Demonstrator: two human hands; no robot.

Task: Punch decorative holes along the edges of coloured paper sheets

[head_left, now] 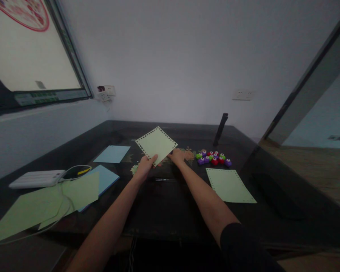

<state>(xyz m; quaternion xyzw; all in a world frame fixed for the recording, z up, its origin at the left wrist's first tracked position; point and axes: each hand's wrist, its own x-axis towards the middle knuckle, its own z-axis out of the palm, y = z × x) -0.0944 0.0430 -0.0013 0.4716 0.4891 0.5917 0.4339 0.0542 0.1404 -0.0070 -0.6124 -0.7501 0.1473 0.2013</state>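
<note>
While both hands (146,165) (176,155) hold punched green paper (156,144), punches (213,158) cluster nearby.

— What does the person wear on the arms?

— Very little. The left forearm (110,223) is bare along all of its visible length, with no watch, band or glove. The right forearm (204,192) is bare too, up to a black sleeve (243,247) near the elbow.

— Anything on the hands?

— The left hand (146,166) and the right hand (177,155) are both uncovered; no rings or marks can be made out in the dim light.
</note>
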